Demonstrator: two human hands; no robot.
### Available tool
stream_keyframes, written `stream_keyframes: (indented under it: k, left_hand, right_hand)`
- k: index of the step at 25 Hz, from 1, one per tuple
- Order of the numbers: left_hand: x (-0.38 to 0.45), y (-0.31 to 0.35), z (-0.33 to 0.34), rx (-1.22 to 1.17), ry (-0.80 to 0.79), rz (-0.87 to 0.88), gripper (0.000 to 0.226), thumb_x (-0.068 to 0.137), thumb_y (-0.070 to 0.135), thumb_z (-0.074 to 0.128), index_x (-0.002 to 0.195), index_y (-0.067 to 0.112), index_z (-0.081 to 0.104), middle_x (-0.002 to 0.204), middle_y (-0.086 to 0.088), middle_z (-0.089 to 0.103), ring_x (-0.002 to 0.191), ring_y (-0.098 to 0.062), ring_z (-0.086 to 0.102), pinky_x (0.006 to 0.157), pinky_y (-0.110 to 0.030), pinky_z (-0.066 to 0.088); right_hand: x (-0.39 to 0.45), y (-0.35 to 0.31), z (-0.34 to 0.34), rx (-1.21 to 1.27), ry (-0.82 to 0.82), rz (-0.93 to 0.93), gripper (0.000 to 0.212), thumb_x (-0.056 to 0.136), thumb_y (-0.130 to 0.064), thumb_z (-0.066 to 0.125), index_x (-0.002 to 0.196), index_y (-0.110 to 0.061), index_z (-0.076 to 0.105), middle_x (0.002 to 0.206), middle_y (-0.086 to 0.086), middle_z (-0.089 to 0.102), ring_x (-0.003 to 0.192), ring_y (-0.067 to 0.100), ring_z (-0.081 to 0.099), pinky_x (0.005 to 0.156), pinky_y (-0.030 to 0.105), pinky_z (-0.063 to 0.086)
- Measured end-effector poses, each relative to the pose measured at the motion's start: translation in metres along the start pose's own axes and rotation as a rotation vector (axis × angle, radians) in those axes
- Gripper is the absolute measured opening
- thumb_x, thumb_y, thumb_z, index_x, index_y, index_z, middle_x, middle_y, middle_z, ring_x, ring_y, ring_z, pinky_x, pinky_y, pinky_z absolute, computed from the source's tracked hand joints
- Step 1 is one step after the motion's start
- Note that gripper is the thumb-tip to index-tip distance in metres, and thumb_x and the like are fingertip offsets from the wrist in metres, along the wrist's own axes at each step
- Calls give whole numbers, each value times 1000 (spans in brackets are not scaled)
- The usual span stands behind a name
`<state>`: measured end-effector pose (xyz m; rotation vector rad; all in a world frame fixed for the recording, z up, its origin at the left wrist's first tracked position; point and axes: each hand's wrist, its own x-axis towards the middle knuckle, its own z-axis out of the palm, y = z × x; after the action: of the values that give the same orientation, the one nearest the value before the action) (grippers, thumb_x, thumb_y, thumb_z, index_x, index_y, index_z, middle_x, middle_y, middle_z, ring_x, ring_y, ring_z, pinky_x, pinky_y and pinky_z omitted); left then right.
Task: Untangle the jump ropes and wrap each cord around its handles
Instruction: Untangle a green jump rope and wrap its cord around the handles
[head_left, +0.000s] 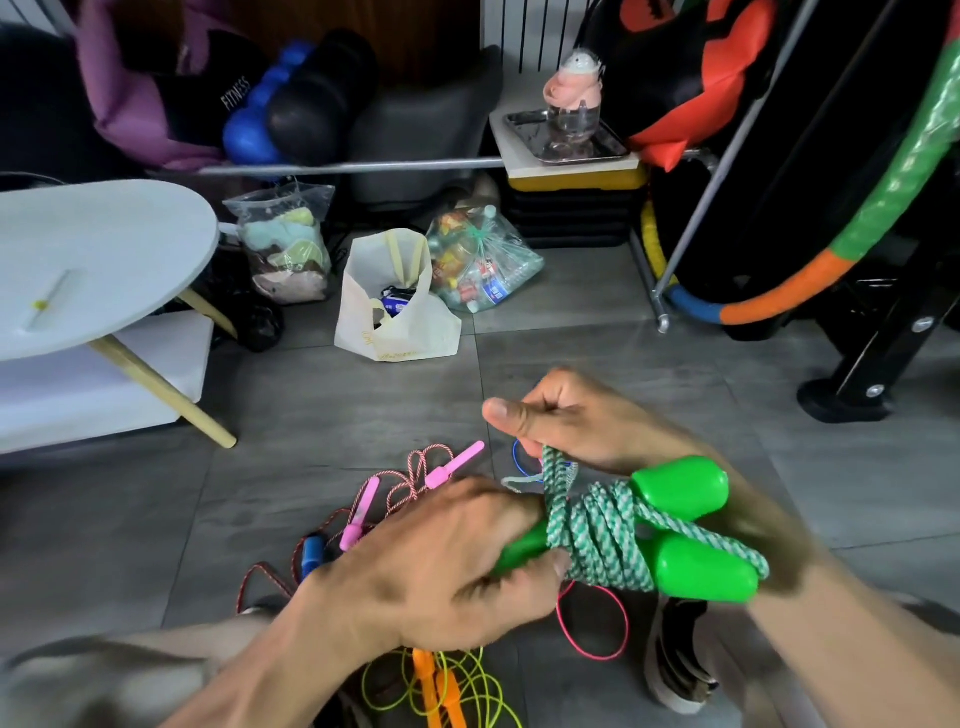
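Item in hand: one green-and-white cord (597, 525), coiled many turns around two green handles (691, 535) held side by side above the floor, near right. Your left hand (447, 561) has its fingers curled around the handles' narrow ends; your right hand (566, 421) pinches the cord's loose end just above the coil. You look close to finishing this rope; only the tail seems left to secure.

Loose on the floor (322, 415), not yet wrapped:
- pink handles (363, 512), two, red-white cord
- blue handle (311, 556), one visible
- orange handles (439, 686), two, yellow-green cord
- thin pink cord (592, 623), thin blue cord (519, 460), handles not in view
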<state>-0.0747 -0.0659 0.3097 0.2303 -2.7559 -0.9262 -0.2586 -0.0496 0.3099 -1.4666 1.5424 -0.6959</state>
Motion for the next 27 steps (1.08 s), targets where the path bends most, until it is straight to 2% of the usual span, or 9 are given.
stream_keyframes:
  k: [4, 6, 8, 12, 16, 19, 21, 24, 27]
  left_hand:
    - [0, -1, -4, -209, 124, -68, 41, 91, 33, 47, 58, 16, 29, 49, -2, 27, 43, -19, 27, 44, -37, 25]
    - [-1, -7, -10, -306, 212, -161, 42, 89, 35, 46, 55, 13, 33, 50, -8, 28, 45, -20, 27, 43, -36, 25]
    - [0, -7, -17, -481, 335, -290, 40, 84, 40, 45, 56, 11, 45, 48, -9, 35, 47, -23, 31, 43, -33, 29]
    - [13, 5, -25, -664, 574, -582, 51, 93, 33, 41, 48, 45, 61, 44, 11, 49, 55, -16, 44, 57, -27, 38]
    - [13, -8, -24, -501, 659, -568, 60, 105, 27, 32, 49, 8, 38, 47, 0, 30, 46, -12, 27, 49, -21, 32]
    - [11, -20, -15, -142, 620, -483, 48, 101, 43, 27, 61, 19, 37, 48, 10, 38, 46, -8, 31, 48, -24, 25]
    - [10, -25, -12, -128, 605, -479, 40, 101, 52, 24, 91, 26, 52, 59, 11, 49, 58, -9, 48, 58, -28, 37]
    - [11, -23, -14, -254, 635, -500, 36, 104, 43, 29, 93, 16, 51, 61, -1, 49, 57, -19, 49, 56, -37, 42]
    - [21, -14, -15, -685, 729, -675, 28, 102, 18, 32, 85, 1, 46, 57, -3, 52, 47, -16, 47, 49, -27, 34]
  right_hand:
    - [-5, 25, 22, 270, -8, 114, 65, 75, -70, 63, 35, -21, 50, 42, -1, 44, 42, 17, 39, 54, 32, 38]
    - [-14, 51, 28, 314, 213, 148, 34, 67, -32, 88, 45, -27, 64, 47, -8, 59, 48, 4, 55, 75, 35, 56]
    - [-21, 52, 28, 245, 251, 107, 36, 84, 3, 70, 65, -25, 59, 51, -14, 61, 52, -2, 59, 73, 17, 55]
    - [-10, 19, 30, 249, 224, -59, 5, 71, -18, 50, 69, -22, 53, 45, -18, 56, 47, -4, 50, 60, 12, 41]
    - [-16, 9, 27, 355, 95, -183, 34, 88, -14, 54, 59, -29, 64, 47, -18, 48, 46, -3, 39, 52, 9, 30]
    - [-11, 9, 26, 153, 184, -214, 43, 97, -18, 55, 68, -48, 66, 52, -16, 44, 54, -1, 38, 57, 21, 31]
    - [-10, 14, 25, 109, 197, -160, 31, 99, -26, 53, 74, -36, 68, 50, -15, 45, 52, 0, 38, 56, 21, 30]
    - [-12, 19, 28, 162, 149, -73, 40, 95, -39, 49, 78, -8, 67, 51, -10, 42, 52, 7, 36, 54, 26, 28]
    - [-15, 15, 39, 192, 71, -28, 35, 92, -43, 47, 79, -22, 71, 53, -7, 45, 55, 13, 39, 55, 29, 29]
